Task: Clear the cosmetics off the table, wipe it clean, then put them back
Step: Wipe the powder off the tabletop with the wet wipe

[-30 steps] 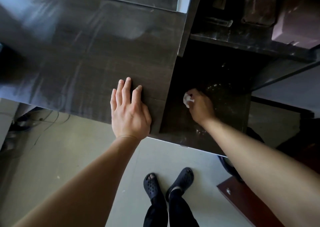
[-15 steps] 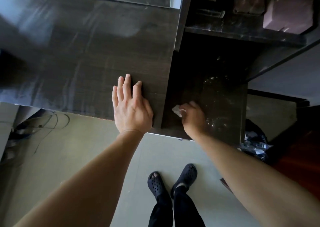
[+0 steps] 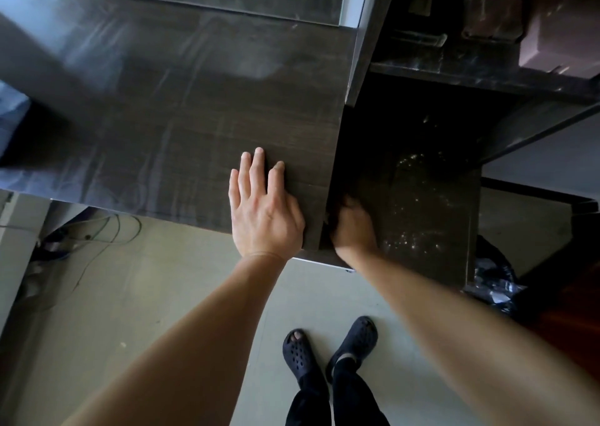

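The left hand (image 3: 264,211) is lying flat on the dark, streaky wood-grain table (image 3: 162,101) near its front right corner, fingers straight and close together. The right hand (image 3: 352,227) is resting on the glossy, speckled lower shelf (image 3: 428,217), against the table's side. Its fingers are sitting in shadow, so their grip cannot be told. Pinkish boxes (image 3: 558,29) are standing on the shelf above.

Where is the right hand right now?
Head view, right of centre: the right hand is down on the lower dark shelf, at its near left corner against the side edge of the tabletop, just right of the left hand lying flat on it.
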`<state>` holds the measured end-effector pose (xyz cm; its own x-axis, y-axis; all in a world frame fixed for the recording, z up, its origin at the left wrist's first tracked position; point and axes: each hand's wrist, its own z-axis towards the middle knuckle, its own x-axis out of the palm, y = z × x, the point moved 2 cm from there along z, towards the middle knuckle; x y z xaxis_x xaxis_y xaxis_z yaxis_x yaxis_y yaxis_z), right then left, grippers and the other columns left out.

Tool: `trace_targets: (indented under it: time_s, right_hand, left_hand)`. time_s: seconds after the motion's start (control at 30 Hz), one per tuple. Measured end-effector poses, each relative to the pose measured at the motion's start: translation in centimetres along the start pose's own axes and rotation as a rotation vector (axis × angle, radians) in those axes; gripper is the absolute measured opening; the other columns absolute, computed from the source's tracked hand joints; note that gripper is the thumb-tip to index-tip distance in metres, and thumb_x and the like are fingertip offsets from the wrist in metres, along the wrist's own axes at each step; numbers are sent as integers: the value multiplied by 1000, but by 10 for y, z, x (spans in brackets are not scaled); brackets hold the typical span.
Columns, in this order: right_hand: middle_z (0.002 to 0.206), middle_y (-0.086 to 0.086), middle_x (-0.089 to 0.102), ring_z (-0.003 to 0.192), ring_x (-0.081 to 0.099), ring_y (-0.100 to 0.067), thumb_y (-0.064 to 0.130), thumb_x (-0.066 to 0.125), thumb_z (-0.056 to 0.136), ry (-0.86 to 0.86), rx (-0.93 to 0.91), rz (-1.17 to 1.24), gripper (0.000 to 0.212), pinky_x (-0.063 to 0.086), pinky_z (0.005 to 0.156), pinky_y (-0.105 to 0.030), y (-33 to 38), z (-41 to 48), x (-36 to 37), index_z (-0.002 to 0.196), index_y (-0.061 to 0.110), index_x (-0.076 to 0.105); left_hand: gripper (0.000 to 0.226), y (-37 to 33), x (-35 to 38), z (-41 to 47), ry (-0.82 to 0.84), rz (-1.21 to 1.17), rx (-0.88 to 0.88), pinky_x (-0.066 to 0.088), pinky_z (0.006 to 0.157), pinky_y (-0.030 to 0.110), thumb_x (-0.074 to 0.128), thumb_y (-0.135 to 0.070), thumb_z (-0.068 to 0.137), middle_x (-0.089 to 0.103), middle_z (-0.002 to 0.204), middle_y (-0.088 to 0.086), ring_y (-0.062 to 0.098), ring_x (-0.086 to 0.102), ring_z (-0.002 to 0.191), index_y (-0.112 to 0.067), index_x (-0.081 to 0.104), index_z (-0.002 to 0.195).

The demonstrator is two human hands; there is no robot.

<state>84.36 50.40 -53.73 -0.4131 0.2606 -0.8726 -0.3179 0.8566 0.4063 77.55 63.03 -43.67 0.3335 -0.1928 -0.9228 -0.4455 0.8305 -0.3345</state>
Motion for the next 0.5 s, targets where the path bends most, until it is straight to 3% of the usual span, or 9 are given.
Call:
trace_targets:
  time_s: [0.07, 0.1, 0.17, 0.2, 0.37, 0.5]
  right_hand:
    - [91, -13, 64, 85, 63, -34, 6, 57, 78, 56, -140, 79, 22, 49, 65, -31, -4, -49, 10, 85, 18, 74]
    - [81, -6, 59, 79, 62, -29, 8, 57, 77, 174, -235, 134, 21, 46, 60, -28, -8, -75, 13, 80, 22, 73]
    - [79, -1, 51, 77, 56, -21, 14, 52, 81, 351, -315, 176, 24, 40, 61, -28, -24, -105, 7, 85, 25, 73]
    - [79, -1, 51, 74, 56, -21, 16, 50, 82, 338, -278, 202, 26, 40, 62, -28, -33, -104, -2, 87, 26, 73]
    - [83, -14, 60, 73, 60, -29, 1, 56, 81, -147, -99, 237, 21, 41, 65, -27, -64, -6, -79, 85, 14, 72]
    - [96, -17, 64, 89, 61, -30, 16, 55, 86, -245, 77, 190, 16, 44, 74, -32, -90, 87, -123, 94, 10, 69]
  left_hand:
    - [43, 0, 0, 0, -2, -3, -4, 21, 116, 48, 36, -21, 86, 42, 144, 20, 37, 31, 138, -7, 57, 121]
    - [44, 0, 0, 0, -1, -1, -7, 21, 116, 48, 36, -21, 86, 43, 144, 20, 37, 31, 138, -7, 57, 121]
    - [43, -1, -1, 1, 1, -2, -11, 22, 115, 49, 38, -19, 85, 43, 144, 20, 38, 32, 138, -6, 57, 121]
    - [42, -2, -2, 1, 5, 1, -12, 23, 114, 50, 39, -18, 85, 43, 143, 20, 38, 32, 138, -5, 57, 120]
    - [40, -20, 0, 6, 71, 26, -123, 21, 114, 55, 38, -22, 87, 39, 145, 23, 41, 28, 139, -3, 54, 118]
    - [54, -50, 14, 13, 153, 43, -52, 12, 117, 51, 42, -39, 91, 28, 152, 20, 38, 18, 143, -9, 42, 136]
